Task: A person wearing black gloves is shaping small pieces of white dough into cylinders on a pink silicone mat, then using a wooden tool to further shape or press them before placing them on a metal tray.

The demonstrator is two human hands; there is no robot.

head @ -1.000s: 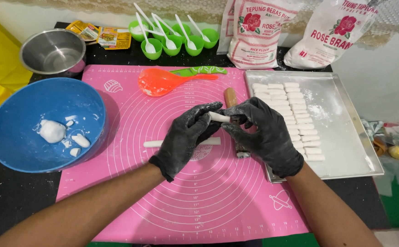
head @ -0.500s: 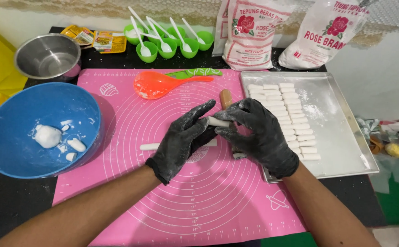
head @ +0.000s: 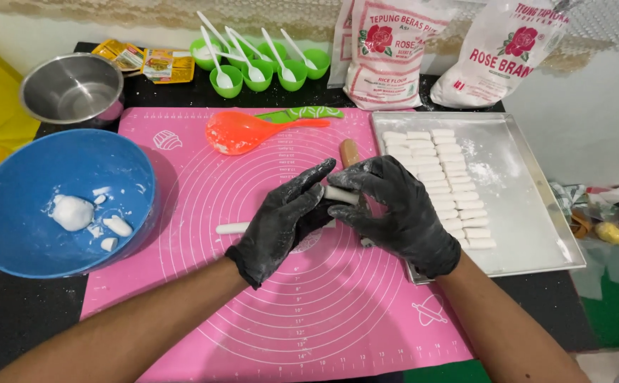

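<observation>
Both my hands wear black gloves dusted with flour and meet over the pink silicone mat. My left hand and my right hand pinch a short white dough piece between their fingertips. A thin white dough rope lies on the mat and runs under my left hand. Just past my fingers the wooden end of a tool shows. To the right, a metal tray holds two columns of small white dough sticks.
A blue bowl with dough lumps sits at the left, a steel bowl behind it. An orange ladle and a green patterned tool lie on the mat's far side. Green cups with white spoons and two flour bags stand at the back.
My hands have stayed together at the mat's centre, still working the small dough piece. The fingers shifted only slightly.
</observation>
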